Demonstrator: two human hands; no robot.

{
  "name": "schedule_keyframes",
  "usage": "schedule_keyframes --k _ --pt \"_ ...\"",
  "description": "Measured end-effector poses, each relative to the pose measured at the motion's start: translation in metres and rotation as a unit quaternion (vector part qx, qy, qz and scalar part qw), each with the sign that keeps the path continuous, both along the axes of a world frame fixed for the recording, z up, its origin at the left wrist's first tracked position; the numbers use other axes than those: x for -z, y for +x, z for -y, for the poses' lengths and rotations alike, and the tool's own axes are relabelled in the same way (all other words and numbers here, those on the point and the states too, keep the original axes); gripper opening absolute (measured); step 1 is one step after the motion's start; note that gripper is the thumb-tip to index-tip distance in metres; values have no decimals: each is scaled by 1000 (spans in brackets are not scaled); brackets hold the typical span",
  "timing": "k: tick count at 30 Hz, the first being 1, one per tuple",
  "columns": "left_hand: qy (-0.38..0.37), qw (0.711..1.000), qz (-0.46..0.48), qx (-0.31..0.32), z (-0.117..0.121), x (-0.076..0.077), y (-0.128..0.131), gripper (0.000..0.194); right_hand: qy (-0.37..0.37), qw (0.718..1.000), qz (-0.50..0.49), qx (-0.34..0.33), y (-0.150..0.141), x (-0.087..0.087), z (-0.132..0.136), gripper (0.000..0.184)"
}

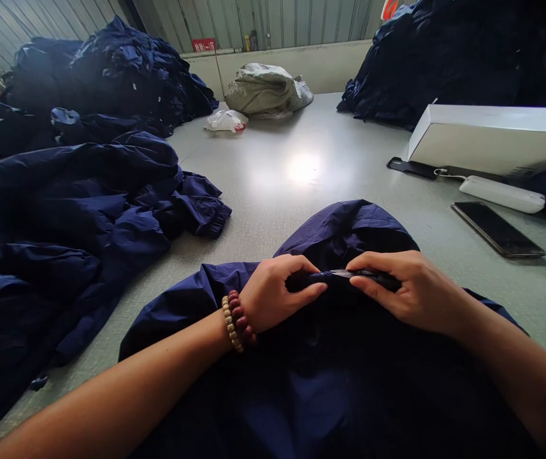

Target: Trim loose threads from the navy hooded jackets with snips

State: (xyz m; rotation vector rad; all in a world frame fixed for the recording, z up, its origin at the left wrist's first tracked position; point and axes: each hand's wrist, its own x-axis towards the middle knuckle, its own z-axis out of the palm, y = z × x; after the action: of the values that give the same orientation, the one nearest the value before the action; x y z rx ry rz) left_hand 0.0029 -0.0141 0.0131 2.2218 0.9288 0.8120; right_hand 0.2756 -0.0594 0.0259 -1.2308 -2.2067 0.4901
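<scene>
Head view: a narrow dark glinting strip (344, 274) is pinched between the curled fingers of the left hand (277, 293) and right hand (411, 287), on a navy nylon hooded jacket (344, 236) spread over a pale grey table (273, 191).

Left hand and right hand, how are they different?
The left hand wears two beaded bracelets, while the right hand has a bare wrist. The left hand reaches in from the lower left, the right hand from the right. Both pinch a dark strip on the navy hooded jacket.
</scene>
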Motion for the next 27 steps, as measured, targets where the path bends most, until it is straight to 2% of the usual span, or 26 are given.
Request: schedule_keyframes --k 27 --pt "0 1000 -2 -2 1 -2 1 15 0 1000 -8 5 -3 -2 0 15"
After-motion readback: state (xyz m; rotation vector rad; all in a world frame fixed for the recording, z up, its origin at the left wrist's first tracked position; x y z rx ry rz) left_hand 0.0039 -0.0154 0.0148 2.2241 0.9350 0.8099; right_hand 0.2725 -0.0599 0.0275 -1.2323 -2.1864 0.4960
